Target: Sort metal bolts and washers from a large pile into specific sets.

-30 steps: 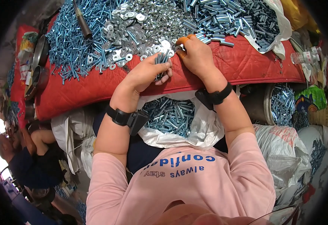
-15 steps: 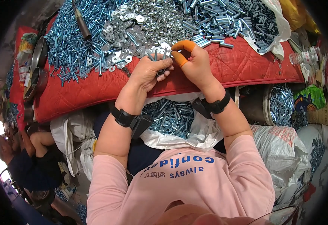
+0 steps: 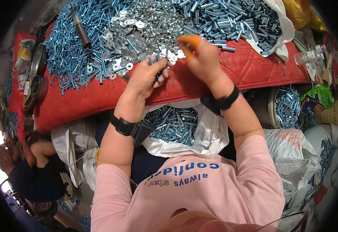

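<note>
My left hand [image 3: 147, 77] is closed around several bluish metal screws [image 3: 157, 62], whose shafts poke up between thumb and fingers at the front edge of the pile. Orange covers sit on the thumb and forefinger of my right hand [image 3: 207, 60]. Those two fingertips are pinched together above the small parts, a little apart from my left hand; a small shiny bit seems to be between them, too blurred to name. Flat round washers [image 3: 129, 66] lie just beyond my left hand. Small silvery metal pieces [image 3: 157, 23] are heaped farther back.
Long blue screws [image 3: 72, 50] are heaped at the left with a dark-handled pointed tool [image 3: 82, 33] on them. Metal tubes [image 3: 219, 23] lie at the right on the red quilted cover [image 3: 250, 69]. An open white sack [image 3: 211, 133] of finished-looking metal parts is at my lap. Another person [image 3: 33, 170] sits far left.
My right hand has drawn away from my left hand, to the right and slightly nearer. My left hand, still holding the screws, has shifted a little left.
</note>
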`<state>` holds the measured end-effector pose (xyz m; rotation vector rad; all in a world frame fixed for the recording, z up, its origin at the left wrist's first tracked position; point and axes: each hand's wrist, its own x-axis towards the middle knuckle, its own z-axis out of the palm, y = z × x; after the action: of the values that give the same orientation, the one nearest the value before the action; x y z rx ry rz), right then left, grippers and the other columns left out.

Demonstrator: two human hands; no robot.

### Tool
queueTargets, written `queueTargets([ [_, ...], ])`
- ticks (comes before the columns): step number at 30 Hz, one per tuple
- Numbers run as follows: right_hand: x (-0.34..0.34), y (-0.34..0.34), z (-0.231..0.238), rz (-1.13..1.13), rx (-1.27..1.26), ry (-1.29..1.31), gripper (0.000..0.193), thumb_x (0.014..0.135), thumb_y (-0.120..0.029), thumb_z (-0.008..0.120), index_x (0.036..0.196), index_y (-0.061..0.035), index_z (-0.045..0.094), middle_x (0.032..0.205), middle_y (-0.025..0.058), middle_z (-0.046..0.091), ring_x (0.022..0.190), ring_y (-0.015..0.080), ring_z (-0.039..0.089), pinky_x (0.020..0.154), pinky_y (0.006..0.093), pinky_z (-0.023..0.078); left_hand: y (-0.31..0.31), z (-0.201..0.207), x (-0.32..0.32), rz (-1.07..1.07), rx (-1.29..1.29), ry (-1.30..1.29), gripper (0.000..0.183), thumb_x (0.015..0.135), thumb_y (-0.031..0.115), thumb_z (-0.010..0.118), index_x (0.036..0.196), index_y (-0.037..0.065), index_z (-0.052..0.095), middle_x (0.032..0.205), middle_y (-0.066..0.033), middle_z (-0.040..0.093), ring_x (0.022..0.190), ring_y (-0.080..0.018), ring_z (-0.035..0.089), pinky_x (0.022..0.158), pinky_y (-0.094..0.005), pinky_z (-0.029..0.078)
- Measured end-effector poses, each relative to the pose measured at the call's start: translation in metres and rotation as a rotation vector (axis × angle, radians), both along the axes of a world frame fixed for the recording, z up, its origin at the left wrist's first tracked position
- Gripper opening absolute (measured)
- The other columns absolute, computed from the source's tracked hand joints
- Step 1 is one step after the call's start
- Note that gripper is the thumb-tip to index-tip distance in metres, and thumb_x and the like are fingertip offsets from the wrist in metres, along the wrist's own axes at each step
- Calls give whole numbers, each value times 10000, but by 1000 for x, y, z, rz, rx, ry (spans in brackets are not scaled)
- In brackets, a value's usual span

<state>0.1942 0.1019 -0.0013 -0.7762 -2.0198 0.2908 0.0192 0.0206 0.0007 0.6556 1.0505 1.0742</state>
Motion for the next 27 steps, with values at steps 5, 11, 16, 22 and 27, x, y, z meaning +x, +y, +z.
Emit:
queueTargets([
  [5,7,50,-4,-353,11,-269,261,785,-132,660,1042,-93,636,947,123,633,810,303,623,707,386,499,6,-2,1,76,28,258,162,912,183,544,932,33,599,668,12,572,481,-34,434,406,-173,292],
  [11,8,43,-7,-297,-162,-286,206,739,-118,686,941,-93,657,930,107,626,880,298,603,768,382,477,11,-6,1,64,73,339,151,908,171,544,903,30,599,626,18,557,448,-35,405,396,-180,271],
  [16,12,24,-1,-151,33,-218,161,714,-80,679,871,-111,678,881,79,626,870,281,572,783,387,441,12,-9,4,92,84,434,136,892,159,565,879,29,601,621,8,565,431,-33,403,386,-183,268],
  [22,10,1,9,-73,219,-247,184,697,-66,649,849,-151,706,845,17,621,858,224,557,771,370,407,14,-21,4,118,207,529,116,868,142,602,883,27,604,663,-25,612,442,-35,438,394,-178,285],
  [27,12,-7,15,9,248,-332,169,704,-67,619,837,-131,701,842,29,618,852,228,556,771,372,410,7,-12,7,150,221,389,146,871,157,613,875,12,630,660,-42,628,505,-64,514,469,-198,386],
])
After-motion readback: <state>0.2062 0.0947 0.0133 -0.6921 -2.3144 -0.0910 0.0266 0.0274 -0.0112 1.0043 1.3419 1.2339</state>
